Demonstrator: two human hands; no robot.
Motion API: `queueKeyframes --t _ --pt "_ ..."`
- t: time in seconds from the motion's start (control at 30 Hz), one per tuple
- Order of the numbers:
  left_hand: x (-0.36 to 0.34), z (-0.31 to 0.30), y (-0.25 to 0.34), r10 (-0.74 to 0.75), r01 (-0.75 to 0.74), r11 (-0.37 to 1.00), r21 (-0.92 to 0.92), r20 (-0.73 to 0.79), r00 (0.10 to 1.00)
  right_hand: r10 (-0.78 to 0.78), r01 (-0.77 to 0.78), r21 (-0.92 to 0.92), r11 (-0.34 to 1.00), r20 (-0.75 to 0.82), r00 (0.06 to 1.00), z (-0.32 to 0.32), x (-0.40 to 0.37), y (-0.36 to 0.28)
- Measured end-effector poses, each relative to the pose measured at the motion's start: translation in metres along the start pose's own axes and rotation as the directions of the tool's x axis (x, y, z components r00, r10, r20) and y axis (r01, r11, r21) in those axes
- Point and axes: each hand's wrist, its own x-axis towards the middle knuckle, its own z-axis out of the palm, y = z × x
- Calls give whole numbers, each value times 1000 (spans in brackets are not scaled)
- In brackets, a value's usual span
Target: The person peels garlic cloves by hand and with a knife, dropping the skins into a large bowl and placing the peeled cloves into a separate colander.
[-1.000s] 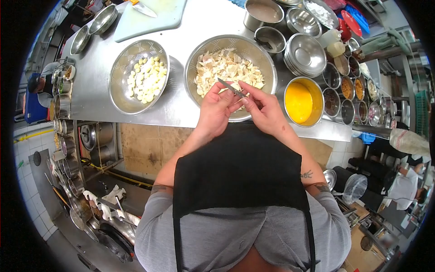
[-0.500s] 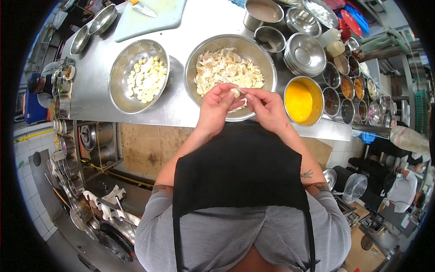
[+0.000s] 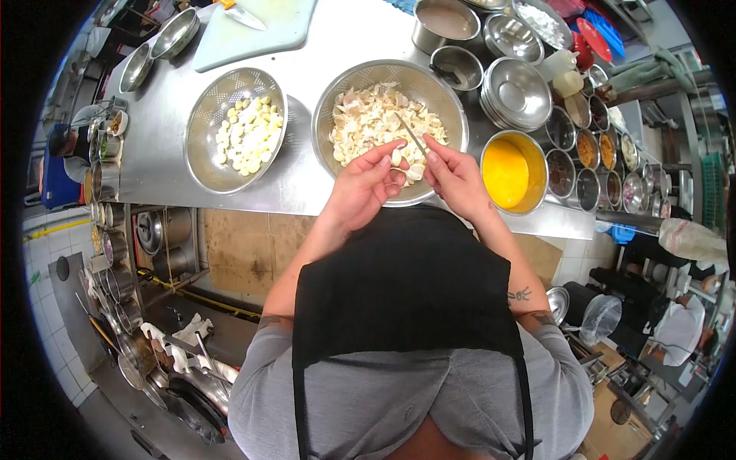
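Over the near side of a perforated metal colander [image 3: 325, 142], heaped with garlic skins and cloves [image 3: 368, 115], both my hands are at work. My left hand [image 3: 364, 188] is closed, with a pale garlic clove [image 3: 396, 157] at its fingertips. A small knife [image 3: 411, 132] is gripped in my right hand [image 3: 458, 178], its thin blade slanting up and left over the skins. To the left stands a second colander [image 3: 201, 153] with peeled garlic cloves [image 3: 249, 134] in it.
Right of my hands is a pot of yellow liquid [image 3: 506, 170], with stacked metal bowls [image 3: 521, 90] behind. A cutting board [image 3: 253, 38] at the back left bears an orange-handled knife [image 3: 245, 17]. The steel table's front edge [image 3: 291, 208] runs before me. Another person [image 3: 681, 330] is far right.
My hands have moved slightly apart. The knife blade now points up and away from the clove, and my left hand has turned and loosened a little around the clove.
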Motion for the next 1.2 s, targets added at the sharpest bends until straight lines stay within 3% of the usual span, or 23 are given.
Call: queueKeyframes --t 0.13,0.2,0.27,0.37,0.4,0.43,0.5,0.6,0.7,0.77,0.83,0.87,0.9,0.97,1.07,1.17,1.2 --pt "1 -5 4 150 -115 964 240 -133 980 45 -46 -94 995 -13 999 -4 3 2" --pt "2 -9 20 308 -172 874 455 -243 920 119 -119 -97 988 -7 993 -11 9 9" --pt "2 -34 48 542 -259 707 658 -269 796 222 -222 -37 974 0 975 -20 12 20" --pt "-11 -65 101 725 -135 501 855 -330 604 343 -345 135 929 40 938 -26 15 30" --pt "-17 -79 117 791 25 284 958 -249 558 338 -340 188 921 44 940 -25 13 27" --pt "-21 -97 129 807 148 197 969 -246 537 333 -334 241 911 45 942 -25 12 25" --pt "-27 -137 143 776 298 13 954 -198 599 264 -261 240 935 18 964 -25 12 22" --pt "-30 -144 148 673 598 -170 783 -351 651 234 -217 272 938 -30 972 -24 12 17" --pt "-24 -123 138 792 529 -306 792 -96 602 202 -166 361 918 -66 977 -28 11 16" --pt "-14 -68 122 767 254 -226 940 11 641 186 -132 418 899 -91 978 -29 10 16" --pt "5 -34 92 518 71 -31 997 -45 854 183 -111 459 881 -116 976 -28 11 12" --pt "16 -16 67 441 15 -66 998 15 897 184 -106 481 870 -120 976 -28 12 11" --pt "29 -10 41 274 -11 78 997 -11 962 186 -99 503 859 -126 975 -28 12 10" --pt "55 -2 4 137 -277 -7 961 275 952 167 -77 526 847 -126 978 -30 12 8" --pt "96 -9 -28 44 -405 -176 897 418 907 125 -45 533 845 -115 985 -34 8 10" --pt "117 -12 -36 53 -206 -199 958 220 974 110 -26 539 842 -125 986 -39 6 11" --pt "124 -9 -35 52 -123 -271 955 142 989 114 -23 544 839 -134 984 -39 6 12"
